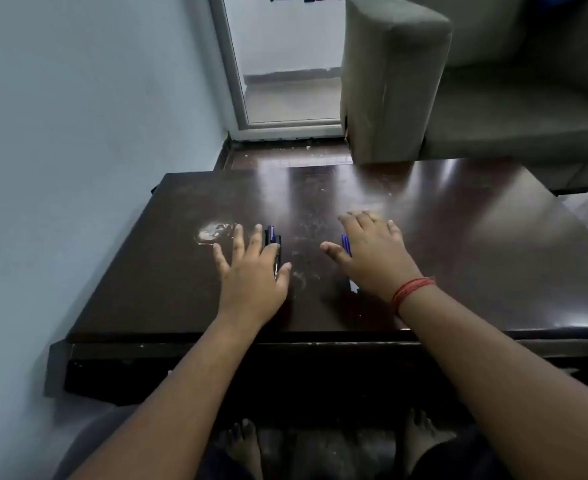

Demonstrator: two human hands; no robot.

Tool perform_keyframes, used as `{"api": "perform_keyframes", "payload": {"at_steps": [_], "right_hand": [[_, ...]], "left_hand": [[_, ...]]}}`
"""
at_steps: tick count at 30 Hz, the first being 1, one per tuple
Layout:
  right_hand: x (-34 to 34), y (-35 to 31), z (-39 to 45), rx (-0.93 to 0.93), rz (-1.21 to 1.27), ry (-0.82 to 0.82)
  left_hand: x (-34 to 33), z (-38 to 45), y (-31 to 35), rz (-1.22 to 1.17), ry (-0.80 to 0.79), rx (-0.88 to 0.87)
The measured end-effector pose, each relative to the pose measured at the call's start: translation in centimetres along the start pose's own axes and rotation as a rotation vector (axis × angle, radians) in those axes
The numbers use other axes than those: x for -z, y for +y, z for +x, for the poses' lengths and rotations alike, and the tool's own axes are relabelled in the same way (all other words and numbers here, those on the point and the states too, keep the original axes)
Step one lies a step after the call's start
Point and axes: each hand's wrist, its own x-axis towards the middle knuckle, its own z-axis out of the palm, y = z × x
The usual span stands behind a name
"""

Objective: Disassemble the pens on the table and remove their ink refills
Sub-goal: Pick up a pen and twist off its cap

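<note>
two hands lay flat, fingers spread, gripping nothing: left hand (251,271) over two dark pens (273,241), right hand (372,252) over one blue pen (346,244), on the table (458,237).

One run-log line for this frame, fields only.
phase: pre-grasp | left hand: flat over dark pens | right hand: flat over blue pens | table: dark, glossy | disassembly: not visibly begun

A grey sofa (458,81) stands beyond the dark wooden table (458,254), a glass door (285,64) left of it, beside a pale wall (78,133).
</note>
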Motion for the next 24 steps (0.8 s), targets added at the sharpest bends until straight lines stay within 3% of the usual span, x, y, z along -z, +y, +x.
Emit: {"api": "perform_keyframes", "payload": {"at_steps": [4, 15, 24], "right_hand": [[-0.3, -0.1, 1.1, 0.038, 0.014, 0.065], [0.3, -1.1, -0.4, 0.072, 0.028, 0.048], [0.4, -0.8, -0.5, 0.039, 0.133, 0.051]], "left_hand": [[0.0, 1.1, -0.3, 0.044, 0.076, 0.028], [-0.4, -0.2, 0.2, 0.22, 0.071, 0.018], [0.2, -0.5, 1.4, 0.152, 0.151, -0.009]]}}
